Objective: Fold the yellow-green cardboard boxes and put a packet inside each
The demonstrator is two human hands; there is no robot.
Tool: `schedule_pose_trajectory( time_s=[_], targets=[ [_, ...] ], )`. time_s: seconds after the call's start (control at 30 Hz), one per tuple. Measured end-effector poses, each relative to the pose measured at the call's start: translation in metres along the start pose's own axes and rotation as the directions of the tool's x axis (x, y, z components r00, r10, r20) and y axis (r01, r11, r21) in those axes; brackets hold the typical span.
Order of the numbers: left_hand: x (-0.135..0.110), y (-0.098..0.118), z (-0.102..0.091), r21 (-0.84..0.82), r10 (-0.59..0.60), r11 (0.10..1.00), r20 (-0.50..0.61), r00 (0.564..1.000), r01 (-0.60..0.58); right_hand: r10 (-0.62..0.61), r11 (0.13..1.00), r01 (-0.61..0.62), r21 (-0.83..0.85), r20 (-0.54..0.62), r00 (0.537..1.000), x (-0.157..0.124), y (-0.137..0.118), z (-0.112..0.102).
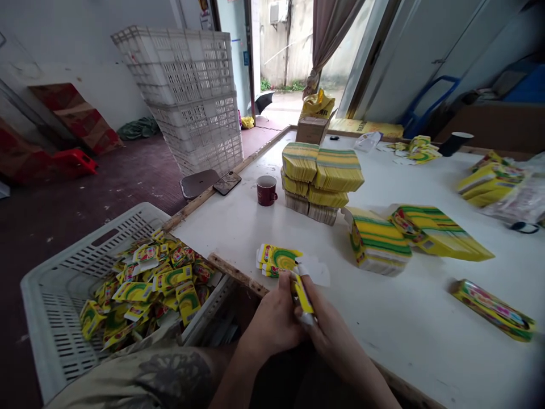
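Far L: red-brown boxes [80, 119] on floor by wall. Next, vented plastic crate [49, 307] at table's near-L corner, w/ heap of small yellow packs [157, 281] inside, lying every which way. Behind it, tall stack of white crates [200, 85] on floor, leaning a bit in this view. Phone [227, 183] flat on table's L edge, grey flat device [199, 183] just L of it. Maroon mug [266, 192] upright, handle to R.

Nr edge, approx center: few flat yellow cartons [279, 258] lying on white table [378, 324], just beyond the hands. L hand [276, 318] has fingers curled, grasping a yellow-white carton [303, 295]; R hand [321, 318] pinches same pc from other side. Carton is up betw the hands, over table's nr edge. Blurry there, so can't tell exactly which fingertips bear on it.

Beyond, tall block of stacked cartons [319, 170], R of mug. Further R, two carton bundles [378, 241] side by side, lying over. Dark cup [455, 145] near far edge. Far R, long printed box [491, 309] on its side, well apart from hands
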State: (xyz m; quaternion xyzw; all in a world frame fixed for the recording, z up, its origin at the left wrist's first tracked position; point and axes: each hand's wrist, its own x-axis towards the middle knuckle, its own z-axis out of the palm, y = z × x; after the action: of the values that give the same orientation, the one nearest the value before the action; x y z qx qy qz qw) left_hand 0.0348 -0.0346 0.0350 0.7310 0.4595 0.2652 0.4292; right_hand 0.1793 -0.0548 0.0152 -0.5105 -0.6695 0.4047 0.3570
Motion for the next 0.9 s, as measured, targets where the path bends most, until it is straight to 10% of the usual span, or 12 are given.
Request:
schedule_pose_trajectory(
  time_s=[0.1, 0.27, 0.6, 0.77, 0.83, 0.9],
  targets=[
    [0.002, -0.005, 0.004, 0.024, 0.029, 0.999, -0.096, 0.995, -0.027, -0.107, 0.994, 0.109, -0.028, 0.070, 0.992, 0.005, -0.004, -0.005],
    [0.002, -0.002, -0.002, 0.154, -0.007, 0.987, -0.240, 0.971, 0.045, 0.055, 0.995, -0.046, 0.084, -0.108, 0.993, 0.015, 0.011, -0.014],
    [-0.006, -0.004, -0.024, 0.126, -0.015, 0.991, -0.179, 0.984, 0.038, -0.207, 0.953, 0.252, -0.171, 0.244, 0.948, 0.018, -0.012, -0.049],
    [-0.002, -0.003, -0.017, 0.160, 0.001, 0.986, -0.267, 0.964, 0.044, -0.131, 0.991, 0.131, 0.009, 0.001, 0.991, 0.022, -0.008, -0.029],
    [0.002, -0.005, -0.021, -0.102, -0.029, 0.995, -0.459, 0.888, -0.020, -0.071, 0.982, 0.092, 0.165, -0.125, 0.990, 0.025, 0.001, -0.015],
    [0.005, -0.009, -0.030, -0.351, -0.092, 0.905, -0.713, 0.695, -0.241, -0.028, 0.995, 0.048, 0.090, -0.219, 0.975, 0.031, 0.010, -0.007]
  ],
)
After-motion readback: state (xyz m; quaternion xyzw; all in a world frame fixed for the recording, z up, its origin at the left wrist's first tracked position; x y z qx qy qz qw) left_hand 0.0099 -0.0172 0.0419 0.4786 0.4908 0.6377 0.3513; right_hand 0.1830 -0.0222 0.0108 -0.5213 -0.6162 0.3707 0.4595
